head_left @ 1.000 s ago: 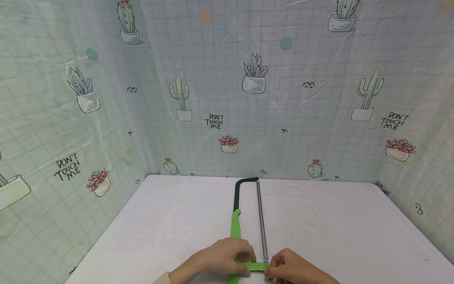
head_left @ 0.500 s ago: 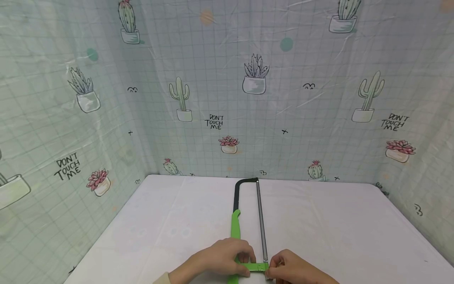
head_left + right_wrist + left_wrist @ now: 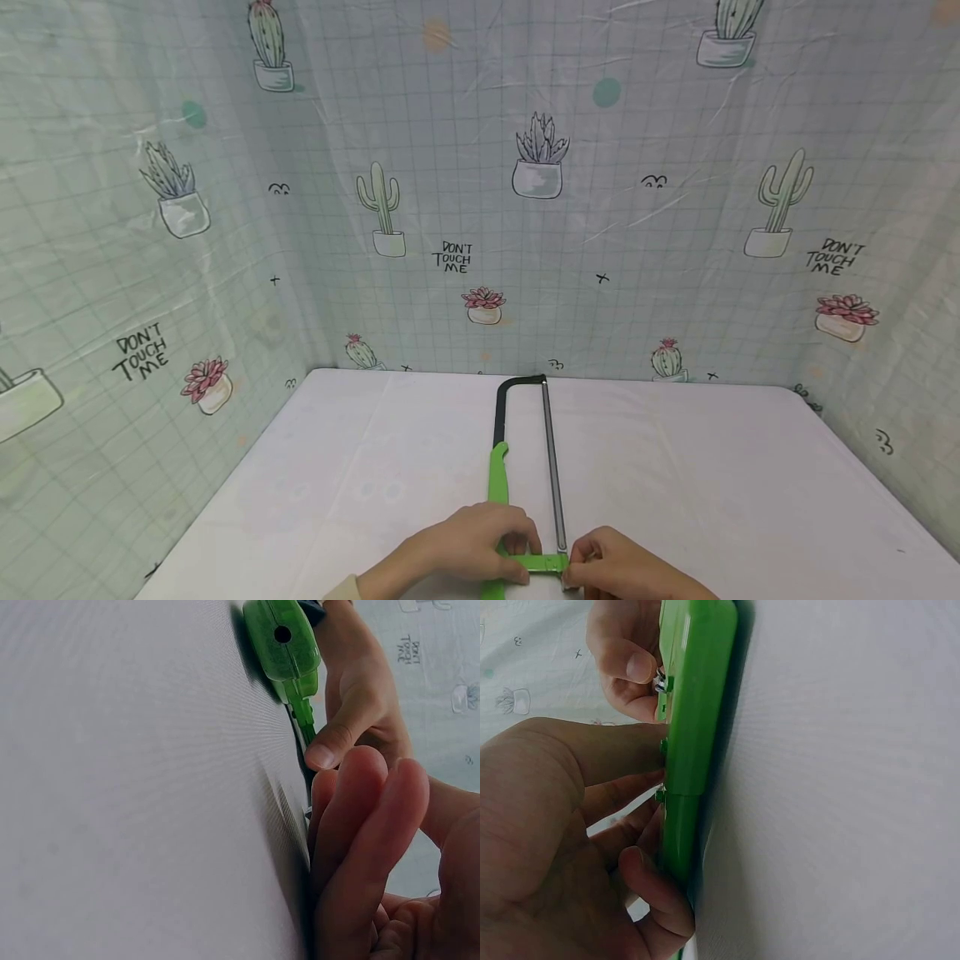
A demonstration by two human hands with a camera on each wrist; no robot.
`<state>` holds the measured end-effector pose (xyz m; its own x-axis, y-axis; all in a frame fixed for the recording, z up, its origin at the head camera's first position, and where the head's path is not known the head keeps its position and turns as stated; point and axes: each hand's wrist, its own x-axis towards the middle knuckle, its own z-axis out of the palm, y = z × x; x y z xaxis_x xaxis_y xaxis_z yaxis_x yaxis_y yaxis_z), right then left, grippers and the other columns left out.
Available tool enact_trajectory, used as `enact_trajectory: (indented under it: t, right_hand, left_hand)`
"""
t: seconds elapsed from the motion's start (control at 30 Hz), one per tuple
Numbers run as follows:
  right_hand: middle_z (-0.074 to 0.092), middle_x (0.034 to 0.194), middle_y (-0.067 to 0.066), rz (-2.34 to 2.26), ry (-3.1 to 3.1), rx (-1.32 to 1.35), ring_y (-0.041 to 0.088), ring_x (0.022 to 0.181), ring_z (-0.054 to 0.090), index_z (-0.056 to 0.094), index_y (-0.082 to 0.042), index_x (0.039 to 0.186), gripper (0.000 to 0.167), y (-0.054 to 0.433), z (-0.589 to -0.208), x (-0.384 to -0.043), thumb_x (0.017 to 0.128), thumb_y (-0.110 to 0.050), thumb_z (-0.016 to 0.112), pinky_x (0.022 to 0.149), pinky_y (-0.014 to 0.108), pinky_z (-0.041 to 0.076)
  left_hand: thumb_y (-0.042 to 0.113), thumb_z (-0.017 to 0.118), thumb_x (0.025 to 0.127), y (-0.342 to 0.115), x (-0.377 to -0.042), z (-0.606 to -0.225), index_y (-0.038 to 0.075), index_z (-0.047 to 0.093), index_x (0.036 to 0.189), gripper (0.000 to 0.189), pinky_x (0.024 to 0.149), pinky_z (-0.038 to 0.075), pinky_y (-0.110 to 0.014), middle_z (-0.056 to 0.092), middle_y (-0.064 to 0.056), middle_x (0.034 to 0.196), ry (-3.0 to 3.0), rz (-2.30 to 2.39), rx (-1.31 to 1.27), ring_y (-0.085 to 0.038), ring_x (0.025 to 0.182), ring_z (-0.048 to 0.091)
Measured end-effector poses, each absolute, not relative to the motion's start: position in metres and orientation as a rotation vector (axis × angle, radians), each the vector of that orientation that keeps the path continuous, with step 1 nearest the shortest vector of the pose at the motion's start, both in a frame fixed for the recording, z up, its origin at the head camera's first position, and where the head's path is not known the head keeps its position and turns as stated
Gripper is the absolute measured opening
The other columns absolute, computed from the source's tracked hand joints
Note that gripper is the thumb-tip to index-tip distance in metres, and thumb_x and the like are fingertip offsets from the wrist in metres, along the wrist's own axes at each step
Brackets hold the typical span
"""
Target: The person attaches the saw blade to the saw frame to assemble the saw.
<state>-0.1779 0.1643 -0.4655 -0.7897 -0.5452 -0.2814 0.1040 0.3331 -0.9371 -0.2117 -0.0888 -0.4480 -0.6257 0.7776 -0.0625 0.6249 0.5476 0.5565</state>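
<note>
A hacksaw (image 3: 498, 477) lies flat on the white table, with a green handle and a black front bow. Its grey blade (image 3: 553, 467) runs along the right side. My left hand (image 3: 480, 542) grips the green frame near the handle, thumb on the short crosspiece (image 3: 543, 564). At the blade's near end, my right hand (image 3: 615, 567) pinches a small metal fitting (image 3: 660, 680) beside the green frame; fingers mostly hide it. The right wrist view shows the green handle's butt end (image 3: 283, 645) with a round hole, and curled right fingers (image 3: 360, 825) close to the tabletop.
The white tabletop (image 3: 712, 475) extends to both sides and beyond the saw. A pale grid curtain (image 3: 600, 208) printed with potted cacti stands along the back and both sides.
The saw and the left hand stay in place. My right fingers shift very slightly at the metal fitting; the head view moves a little.
</note>
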Motion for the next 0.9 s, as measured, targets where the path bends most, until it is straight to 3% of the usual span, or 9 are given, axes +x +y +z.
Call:
enact_trajectory:
  t: [0.3, 0.53, 0.9]
  right_hand:
    - [0.048, 0.057, -0.009, -1.481, 2.046, -0.392, 0.004, 0.051, 0.039, 0.065, -0.007, 0.077, 0.016, 0.1640, -0.4651, -0.1781, 0.087, -0.019, 0.064, 0.048, 0.021, 0.030]
    - [0.048, 0.058, -0.009, -1.485, 2.027, -0.417, 0.004, 0.051, 0.038, 0.061, 0.019, 0.091, 0.037, 0.1644, -0.4667, -0.1788, 0.088, -0.018, 0.063, 0.048, 0.020, 0.031]
    - [0.049, 0.059, -0.009, -1.491, 1.999, -0.463, 0.003, 0.051, 0.039, 0.058, 0.022, 0.093, 0.040, 0.1665, -0.4673, -0.1789, 0.090, -0.018, 0.063, 0.048, 0.020, 0.032]
  left_hand:
    - [0.032, 0.080, 0.088, -0.0887, -0.2115, -0.4483, 0.027, 0.074, 0.107, 0.020, 0.070, 0.047, -0.014, 0.062, 0.022, 0.086, 2.488, 0.713, 1.157, 0.011, 0.078, 0.054]
    - [0.032, 0.080, 0.088, -0.0888, -0.2115, -0.4487, 0.027, 0.074, 0.107, 0.020, 0.070, 0.047, -0.014, 0.062, 0.023, 0.087, 2.488, 0.713, 1.156, 0.011, 0.078, 0.055]
    - [0.031, 0.080, 0.088, -0.0888, -0.2106, -0.4471, 0.027, 0.074, 0.107, 0.020, 0.071, 0.047, -0.014, 0.062, 0.023, 0.088, 2.493, 0.707, 1.170, 0.011, 0.080, 0.054]
